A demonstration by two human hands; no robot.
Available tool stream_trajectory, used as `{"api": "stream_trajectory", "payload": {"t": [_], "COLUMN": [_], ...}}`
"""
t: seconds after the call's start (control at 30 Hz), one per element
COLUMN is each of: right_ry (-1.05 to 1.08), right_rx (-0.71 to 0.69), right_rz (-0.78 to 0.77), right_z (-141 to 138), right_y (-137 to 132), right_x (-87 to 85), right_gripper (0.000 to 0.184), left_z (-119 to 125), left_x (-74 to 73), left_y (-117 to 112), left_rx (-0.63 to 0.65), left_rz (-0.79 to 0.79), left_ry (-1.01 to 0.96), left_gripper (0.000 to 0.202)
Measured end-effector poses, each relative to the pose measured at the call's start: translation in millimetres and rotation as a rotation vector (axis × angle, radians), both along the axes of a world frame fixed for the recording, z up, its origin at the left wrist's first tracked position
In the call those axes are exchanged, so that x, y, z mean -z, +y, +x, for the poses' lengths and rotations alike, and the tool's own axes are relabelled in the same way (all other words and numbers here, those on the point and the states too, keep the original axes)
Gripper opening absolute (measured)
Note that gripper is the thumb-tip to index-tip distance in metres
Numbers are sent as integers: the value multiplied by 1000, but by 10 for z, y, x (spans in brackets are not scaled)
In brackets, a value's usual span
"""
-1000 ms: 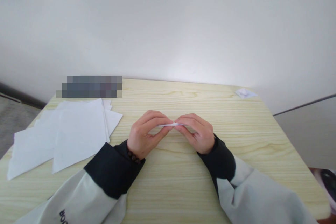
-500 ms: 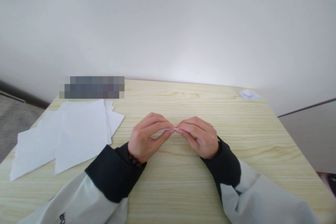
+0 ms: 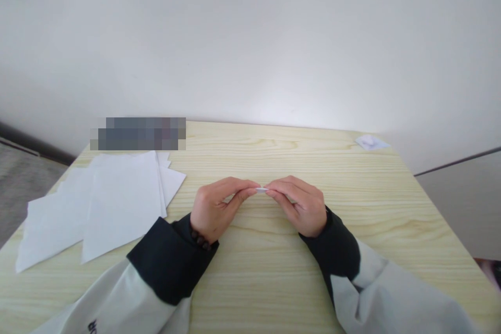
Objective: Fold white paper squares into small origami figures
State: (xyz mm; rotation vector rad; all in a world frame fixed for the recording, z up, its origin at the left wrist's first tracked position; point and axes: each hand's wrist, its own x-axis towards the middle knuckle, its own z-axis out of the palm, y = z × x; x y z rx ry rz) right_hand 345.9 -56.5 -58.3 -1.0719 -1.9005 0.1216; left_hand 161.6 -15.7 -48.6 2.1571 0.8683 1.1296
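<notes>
Between my two hands is a small piece of folded white paper (image 3: 262, 189), seen almost edge-on above the middle of the table. My left hand (image 3: 219, 206) pinches its left end between thumb and fingers. Its right end is pinched the same way by my right hand (image 3: 299, 203). Only a short white strip shows between the fingertips; the fingers hide the rest, so its full shape cannot be made out.
Several loose white sheets (image 3: 123, 203) overlap on the left of the wooden table (image 3: 250, 282). Behind them is a blurred-out dark block (image 3: 139, 134). A small folded paper piece (image 3: 371, 142) lies at the far right corner. A white wall (image 3: 250, 36) rises along the back edge.
My left fingertips have shifted slightly left along the paper, so a little more of it shows between the hands. Both hands keep their pinch.
</notes>
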Motion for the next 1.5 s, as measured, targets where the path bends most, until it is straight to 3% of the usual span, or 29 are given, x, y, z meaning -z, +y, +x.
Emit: {"api": "stream_trajectory", "payload": {"t": [0.2,0.53,0.87,1.13,1.33,1.5], "right_ry": [-32,-82,-5,101,256,249], "right_rx": [-74,-109,-50,15,37,-17], "right_rz": [-42,64,-51,-120,-287,-329], "right_z": [-19,-45,21,22,18,36], "right_y": [-12,-13,-2,-8,-33,-25], "right_x": [-16,-41,-18,5,60,47], "right_gripper": [11,10,16,13,9,13], "left_z": [22,52,-6,-20,-25,-31], "left_x": [-29,-40,-15,13,63,67], "left_y": [-17,-35,14,11,20,31], "left_rx": [25,67,31,-50,136,100], "left_rz": [144,240,161,97,194,229], "left_ry": [-12,1,29,60,124,101], "left_gripper": [5,7,15,10,28,22]}}
